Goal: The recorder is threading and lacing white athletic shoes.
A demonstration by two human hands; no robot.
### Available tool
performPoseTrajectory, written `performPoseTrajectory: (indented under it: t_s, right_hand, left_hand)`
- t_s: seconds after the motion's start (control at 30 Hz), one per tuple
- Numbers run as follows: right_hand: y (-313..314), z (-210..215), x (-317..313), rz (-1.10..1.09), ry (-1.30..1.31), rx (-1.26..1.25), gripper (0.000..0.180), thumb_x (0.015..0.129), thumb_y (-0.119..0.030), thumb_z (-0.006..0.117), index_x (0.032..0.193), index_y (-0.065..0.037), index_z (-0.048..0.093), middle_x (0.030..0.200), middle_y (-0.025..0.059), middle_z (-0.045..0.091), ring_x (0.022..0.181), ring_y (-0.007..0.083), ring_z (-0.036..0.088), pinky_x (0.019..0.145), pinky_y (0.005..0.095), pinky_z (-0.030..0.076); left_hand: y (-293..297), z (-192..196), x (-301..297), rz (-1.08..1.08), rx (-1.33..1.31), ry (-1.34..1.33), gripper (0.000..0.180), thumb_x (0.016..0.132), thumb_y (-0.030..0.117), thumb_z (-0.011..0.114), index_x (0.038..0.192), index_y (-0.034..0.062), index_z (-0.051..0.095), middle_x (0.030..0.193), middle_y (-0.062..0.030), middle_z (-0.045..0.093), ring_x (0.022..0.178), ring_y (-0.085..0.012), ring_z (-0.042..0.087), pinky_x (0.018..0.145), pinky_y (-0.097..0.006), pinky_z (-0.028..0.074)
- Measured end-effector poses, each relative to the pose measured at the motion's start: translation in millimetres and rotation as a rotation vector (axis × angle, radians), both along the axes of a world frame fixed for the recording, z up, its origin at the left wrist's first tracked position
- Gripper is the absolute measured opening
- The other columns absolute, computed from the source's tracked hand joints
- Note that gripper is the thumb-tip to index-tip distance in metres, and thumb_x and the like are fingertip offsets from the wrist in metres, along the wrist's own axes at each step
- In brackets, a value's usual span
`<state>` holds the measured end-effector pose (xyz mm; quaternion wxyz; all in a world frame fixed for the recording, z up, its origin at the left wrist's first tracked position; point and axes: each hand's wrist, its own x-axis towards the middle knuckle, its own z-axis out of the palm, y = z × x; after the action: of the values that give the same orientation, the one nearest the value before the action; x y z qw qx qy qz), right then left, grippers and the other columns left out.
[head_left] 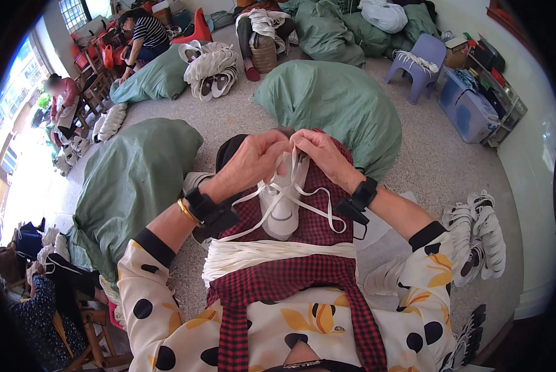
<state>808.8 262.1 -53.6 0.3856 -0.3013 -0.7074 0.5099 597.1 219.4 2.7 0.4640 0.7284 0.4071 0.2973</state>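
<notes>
A white shoe point(280, 217) lies on my lap over a red and black checked apron point(253, 214), its toe pointing toward me. A white shoelace point(315, 206) crosses over its front, and the loose ends trail out to both sides. My left hand point(259, 159) is closed in a pinch at the shoe's far end, on the lace as far as I can see. Close beside it, my right hand point(323, 156) pinches a strand of the same lace between thumb and forefinger. A thick bundle of white laces point(278, 257) lies across the apron nearer my waist.
Full green sacks point(132, 180) stand at my left and a larger green sack point(333, 105) ahead. Stacked white shoes point(476, 235) sit on the floor to my right. Farther off are a purple chair point(419, 65), a plastic bin point(467, 108) and several people seated at work.
</notes>
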Motion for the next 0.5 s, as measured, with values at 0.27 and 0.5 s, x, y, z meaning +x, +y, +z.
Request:
performPoseTrajectory:
  t_s: [0.27,0.5]
  right_hand:
    - [-14,12,-6,-0.073,-0.12,0.44,0.02,0.097,-0.023,0.064,0.098,-0.004,0.071,0.098,0.0066,0.061,0.091,0.0153,0.059,0.077,0.0285,0.048]
    - [-17,16,-15,-0.181,-0.117,0.457,0.017,0.095,-0.02,0.066,0.098,-0.004,0.07,0.095,0.0071,0.063,0.086,0.0172,0.062,0.07,0.0303,0.05]
  left_hand:
    - [4,-42,2,0.221,-0.154,-0.316,0.029,0.097,0.01,0.052,0.12,-0.0064,0.059,0.08,-0.0069,0.066,0.064,-0.0088,0.061,0.055,-0.023,0.051]
    - [4,-49,9,0.136,0.028,-0.021,0.026,0.098,0.019,0.065,0.11,-0.0034,0.069,0.08,-0.0011,0.069,0.07,-0.0068,0.064,0.067,-0.023,0.054]
